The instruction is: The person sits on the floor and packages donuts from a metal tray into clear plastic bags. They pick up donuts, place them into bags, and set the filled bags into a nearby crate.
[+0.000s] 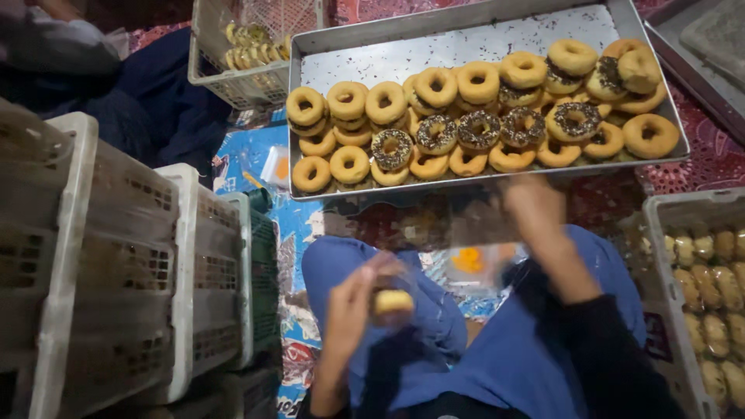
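Observation:
My left hand [353, 299] is closed around a doughnut in a clear plastic bag [393, 301], held over my lap in blue cloth. My right hand [535, 208] is blurred, raised just below the front edge of a metal tray [466, 43] and beside a clear plastic bag [466, 233]; whether it grips the bag is unclear. The tray holds several doughnuts [473, 116], some plain and some topped with dark sprinkles, stacked in rows.
White plastic crates [116, 264] stand stacked on edge at the left. A crate [702, 287] at the right holds several bagged doughnuts. Another basket [248, 46] with doughnuts sits at the back left, next to a person in dark clothing [93, 70]. A patterned mat covers the floor.

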